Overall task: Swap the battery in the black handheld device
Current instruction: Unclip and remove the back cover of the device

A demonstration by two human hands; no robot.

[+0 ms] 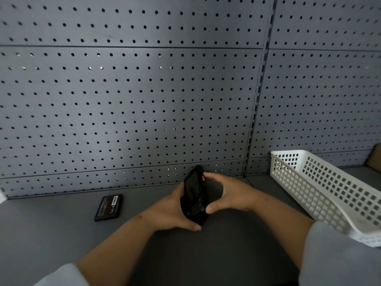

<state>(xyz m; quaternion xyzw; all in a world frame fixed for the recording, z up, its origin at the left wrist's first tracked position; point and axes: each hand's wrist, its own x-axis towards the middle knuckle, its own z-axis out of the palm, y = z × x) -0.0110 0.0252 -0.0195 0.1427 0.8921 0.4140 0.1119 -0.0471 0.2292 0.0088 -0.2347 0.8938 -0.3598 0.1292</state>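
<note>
The black handheld device stands tilted, nearly upright, above the grey tabletop at centre. My left hand wraps its left side and bottom, thumb under the lower end. My right hand grips its right edge, with fingertips near a small orange button at the top and the thumb pressing the lower right. A flat black battery with a white label lies alone on the table to the left, apart from both hands. Which face of the device is towards me is hard to tell.
A white perforated plastic basket sits at the right, running from the back wall toward me, close to my right forearm. A grey pegboard wall stands right behind the device. A brown cardboard corner shows at far right.
</note>
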